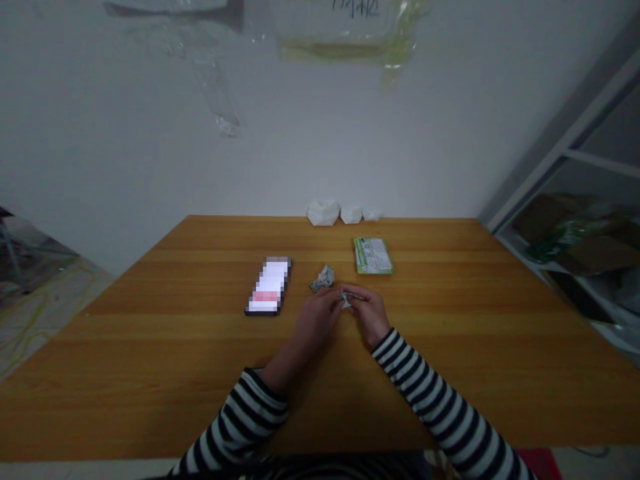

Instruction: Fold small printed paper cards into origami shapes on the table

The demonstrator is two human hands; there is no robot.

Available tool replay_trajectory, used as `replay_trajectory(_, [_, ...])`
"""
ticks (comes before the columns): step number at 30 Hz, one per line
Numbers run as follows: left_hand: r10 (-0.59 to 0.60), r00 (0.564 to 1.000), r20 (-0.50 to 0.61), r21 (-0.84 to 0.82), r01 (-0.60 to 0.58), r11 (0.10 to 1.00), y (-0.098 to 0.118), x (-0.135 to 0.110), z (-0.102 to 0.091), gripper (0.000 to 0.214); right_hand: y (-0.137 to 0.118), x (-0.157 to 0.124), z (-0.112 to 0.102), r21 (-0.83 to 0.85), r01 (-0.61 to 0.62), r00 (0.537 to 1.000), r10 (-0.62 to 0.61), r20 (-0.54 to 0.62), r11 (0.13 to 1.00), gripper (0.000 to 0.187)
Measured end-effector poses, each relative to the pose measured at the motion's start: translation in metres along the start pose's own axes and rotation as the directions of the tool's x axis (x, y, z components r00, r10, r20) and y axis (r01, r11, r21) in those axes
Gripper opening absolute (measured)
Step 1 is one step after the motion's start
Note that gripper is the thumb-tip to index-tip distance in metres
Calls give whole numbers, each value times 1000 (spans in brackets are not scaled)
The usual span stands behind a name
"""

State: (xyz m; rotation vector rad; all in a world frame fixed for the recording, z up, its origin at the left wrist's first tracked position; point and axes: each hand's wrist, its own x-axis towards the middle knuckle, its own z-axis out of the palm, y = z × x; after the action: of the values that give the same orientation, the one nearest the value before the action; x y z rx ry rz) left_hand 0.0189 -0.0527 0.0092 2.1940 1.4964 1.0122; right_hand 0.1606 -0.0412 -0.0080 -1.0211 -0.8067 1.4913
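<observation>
My left hand (pixel 319 316) and my right hand (pixel 369 313) meet over the middle of the wooden table (pixel 450 373). Between their closed fingertips is a small piece of whitish paper (pixel 346 301), pinched from both sides; the fingers cover most of it. Just beyond my left hand lies a crumpled piece of printed paper (pixel 323 277), apart from the fingers. A flat green and white packet (pixel 374 256) rests farther back, beyond my right hand.
A phone (pixel 269 287) with a lit screen lies left of my hands. Three crumpled white paper pieces (pixel 324 213) sit along the table's back edge against the wall (pixel 250 167). At the right stands a shelf (pixel 575 153) with cardboard and green plastic in it.
</observation>
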Motion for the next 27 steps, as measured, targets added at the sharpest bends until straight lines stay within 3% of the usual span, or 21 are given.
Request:
replay_trajectory(4, [17, 999, -50, -53, -20, 998, 1, 2, -1, 17, -4, -4, 4, 59, 11, 998, -14, 54, 998, 37])
replay_trajectory(12, [186, 976, -114, 109, -174, 979, 0, -5, -3, 19, -14, -10, 7, 101, -122, 988, 111, 106, 987, 29])
replay_trajectory(17, [373, 914, -159, 161, -349, 923, -4, -7, -6, 21, -18, -17, 12, 89, -22, 997, 16, 69, 996, 21])
replay_trajectory(21, [497, 846, -193, 122, -482, 868, -3, -8, -9, 24, -21, -21, 13, 115, 1, 997, -9, 73, 993, 27])
replay_trajectory(24, [456, 847, -273, -25, -480, 877, 6, -8, -10, 27, -23, -20, 10, 46, 88, 996, -89, 25, 995, 23])
replay_trajectory(27, [210, 934, -291, -305, -298, 905, 19, -5, -12, 28, -25, -16, 6, -73, 255, 965, -259, -47, 964, 21])
